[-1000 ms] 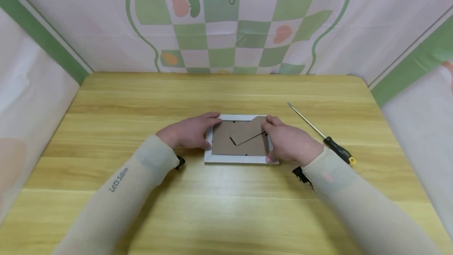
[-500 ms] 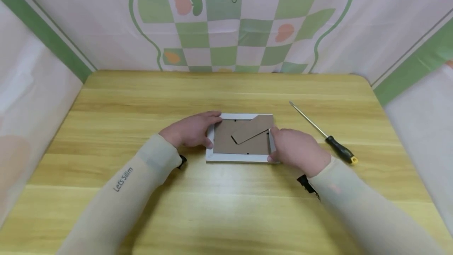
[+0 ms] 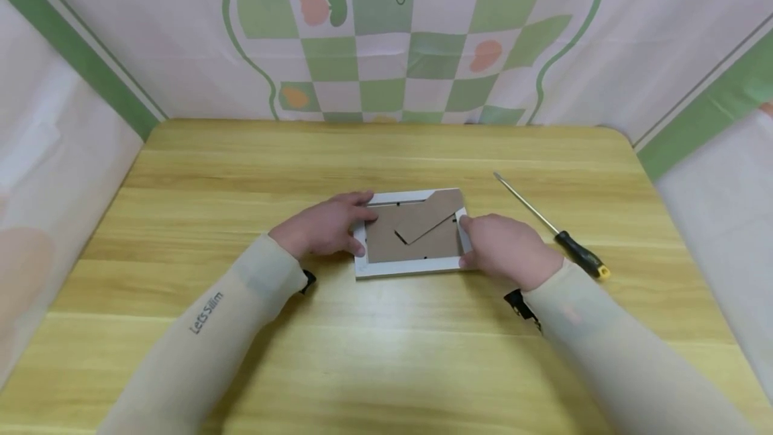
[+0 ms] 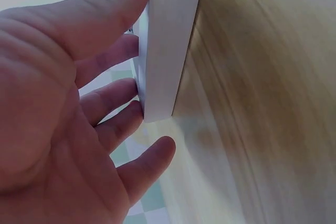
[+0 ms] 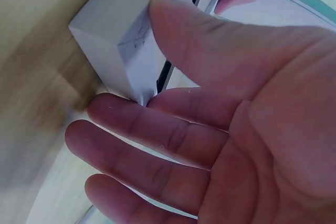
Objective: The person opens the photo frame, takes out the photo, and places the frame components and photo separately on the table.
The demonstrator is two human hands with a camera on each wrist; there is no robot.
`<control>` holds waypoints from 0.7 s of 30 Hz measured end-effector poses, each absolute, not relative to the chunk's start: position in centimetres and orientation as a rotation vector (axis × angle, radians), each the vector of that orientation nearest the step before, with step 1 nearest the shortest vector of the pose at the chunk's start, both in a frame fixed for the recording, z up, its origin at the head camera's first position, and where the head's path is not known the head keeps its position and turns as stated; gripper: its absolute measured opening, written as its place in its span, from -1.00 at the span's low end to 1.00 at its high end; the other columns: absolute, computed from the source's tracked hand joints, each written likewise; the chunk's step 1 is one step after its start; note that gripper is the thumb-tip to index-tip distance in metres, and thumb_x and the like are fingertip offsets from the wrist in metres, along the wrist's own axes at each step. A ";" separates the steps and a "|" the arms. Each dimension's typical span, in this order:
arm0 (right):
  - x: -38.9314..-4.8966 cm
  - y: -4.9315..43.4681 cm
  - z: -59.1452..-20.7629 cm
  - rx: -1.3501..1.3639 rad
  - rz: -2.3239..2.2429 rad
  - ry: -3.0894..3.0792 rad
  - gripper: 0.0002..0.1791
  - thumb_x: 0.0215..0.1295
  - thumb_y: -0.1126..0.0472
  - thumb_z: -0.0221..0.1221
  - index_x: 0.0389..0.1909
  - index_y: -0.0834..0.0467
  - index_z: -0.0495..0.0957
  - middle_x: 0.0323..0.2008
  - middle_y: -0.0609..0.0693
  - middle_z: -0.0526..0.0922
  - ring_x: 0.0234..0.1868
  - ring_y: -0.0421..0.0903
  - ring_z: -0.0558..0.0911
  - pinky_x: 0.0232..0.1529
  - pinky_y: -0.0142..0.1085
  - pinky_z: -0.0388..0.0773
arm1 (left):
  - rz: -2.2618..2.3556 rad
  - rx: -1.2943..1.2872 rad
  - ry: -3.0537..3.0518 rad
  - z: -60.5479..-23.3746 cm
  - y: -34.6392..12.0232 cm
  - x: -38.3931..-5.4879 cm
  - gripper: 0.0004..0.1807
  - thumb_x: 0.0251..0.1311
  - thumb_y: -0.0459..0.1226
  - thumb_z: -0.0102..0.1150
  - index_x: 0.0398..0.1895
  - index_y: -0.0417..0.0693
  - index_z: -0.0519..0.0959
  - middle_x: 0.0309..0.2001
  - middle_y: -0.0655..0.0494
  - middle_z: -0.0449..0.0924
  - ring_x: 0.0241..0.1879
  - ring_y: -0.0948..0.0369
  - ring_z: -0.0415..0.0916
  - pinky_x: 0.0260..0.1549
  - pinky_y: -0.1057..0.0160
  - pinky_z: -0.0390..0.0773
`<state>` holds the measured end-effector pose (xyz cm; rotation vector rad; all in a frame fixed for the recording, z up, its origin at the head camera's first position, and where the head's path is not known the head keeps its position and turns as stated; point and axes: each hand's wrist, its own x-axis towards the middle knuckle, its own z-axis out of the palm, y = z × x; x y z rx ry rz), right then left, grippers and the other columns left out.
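Note:
A white picture frame [image 3: 417,266] lies back side up, turned slightly on the table. Its brown backing board [image 3: 386,247] carries a slanted stand flap [image 3: 429,215]. At the left end, my left hand [image 3: 320,227] rests its thumb and fingertips on the rim, the index finger reaching over the backing. The left wrist view shows those fingers nearly straight, the little finger apart from the frame. My right hand [image 3: 507,247] holds the right end. In the right wrist view its thumb [image 5: 181,30] lies on the rim, with the index finger behind the corner.
A screwdriver [image 3: 580,254] with a black and yellow handle lies right of the frame, beside the right forearm. The wooden table [image 3: 386,354] runs back to a printed curtain [image 3: 386,52]. More curtain hangs on both sides.
The frame has turned a little counterclockwise, its right end swinging away from me. My right hand has come off the stand flap onto the rim. The screwdriver stays put.

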<state>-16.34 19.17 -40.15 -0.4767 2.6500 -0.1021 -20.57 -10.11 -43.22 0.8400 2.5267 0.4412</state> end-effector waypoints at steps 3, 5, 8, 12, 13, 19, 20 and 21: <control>-16.6 19.1 -40.1 -0.481 -0.105 2.653 -0.18 0.22 0.09 0.39 0.37 0.41 0.30 0.08 0.32 0.60 0.03 0.21 0.61 -0.17 0.09 0.59 | 0.441 0.850 2.532 -43.2 -10.2 -20.5 -0.24 0.21 -0.08 0.39 0.45 -0.02 0.36 0.58 0.02 -0.13 0.52 0.02 -0.15 0.39 0.08 0.05; -16.8 19.0 -40.1 -0.486 -0.107 2.657 -0.19 0.23 0.09 0.39 0.37 0.40 0.30 0.07 0.32 0.60 0.03 0.21 0.61 -0.14 0.10 0.58 | 0.443 0.848 2.537 -43.2 -10.2 -20.5 -0.24 0.21 -0.07 0.39 0.45 -0.02 0.37 0.58 0.01 -0.12 0.52 -0.01 -0.14 0.39 0.07 0.06; -17.1 19.1 -40.1 -0.489 -0.113 2.662 -0.19 0.24 0.11 0.38 0.40 0.37 0.28 0.12 0.33 0.57 0.08 0.25 0.58 -0.07 0.12 0.55 | 0.426 0.840 2.546 -43.2 -10.3 -20.4 -0.24 0.22 -0.04 0.38 0.46 -0.02 0.36 0.58 0.01 -0.12 0.51 -0.04 -0.13 0.38 0.06 0.09; -17.7 19.4 -40.2 -0.481 -0.121 2.667 -0.14 0.27 0.11 0.37 0.47 0.31 0.20 0.26 0.33 0.46 0.20 0.28 0.49 0.03 0.15 0.49 | 0.374 0.838 2.556 -43.1 -10.3 -20.0 -0.23 0.24 0.01 0.33 0.47 -0.01 0.34 0.58 -0.01 -0.13 0.50 -0.06 -0.11 0.36 0.06 0.14; -17.9 19.5 -40.3 -0.479 -0.123 2.668 -0.14 0.27 0.10 0.37 0.49 0.28 0.19 0.26 0.33 0.46 0.20 0.27 0.49 0.04 0.15 0.48 | 0.359 0.835 2.558 -43.0 -10.2 -19.9 -0.23 0.25 0.02 0.32 0.48 0.00 0.33 0.58 -0.01 -0.13 0.50 -0.06 -0.10 0.35 0.06 0.16; -18.9 20.3 -40.4 -0.489 -0.150 2.673 -0.12 0.23 0.14 0.39 0.51 0.20 0.20 -0.15 0.18 0.67 -0.22 0.04 0.59 -0.06 0.00 0.48 | 0.283 0.840 2.578 -42.5 -10.0 -19.4 -0.31 0.29 0.02 0.28 0.45 0.03 0.39 0.55 -0.06 -0.02 0.46 -0.07 0.01 0.31 0.04 0.23; -19.0 20.4 -40.4 -0.493 -0.157 2.670 -0.12 0.22 0.15 0.39 0.51 0.19 0.20 -0.26 0.11 0.67 -0.31 -0.01 0.55 -0.09 -0.04 0.48 | 0.275 0.847 2.583 -42.5 -10.0 -19.4 -0.33 0.30 0.01 0.28 0.43 0.03 0.41 0.54 -0.07 0.01 0.44 -0.07 0.03 0.31 0.04 0.24; -19.1 20.5 -40.4 -0.495 -0.168 2.667 -0.11 0.22 0.15 0.40 0.51 0.18 0.20 -0.35 0.05 0.64 -0.39 -0.04 0.50 -0.14 -0.07 0.46 | 0.269 0.851 2.589 -42.4 -9.9 -19.4 -0.34 0.29 0.00 0.29 0.41 0.03 0.43 0.52 -0.08 0.04 0.42 -0.06 0.07 0.29 0.05 0.25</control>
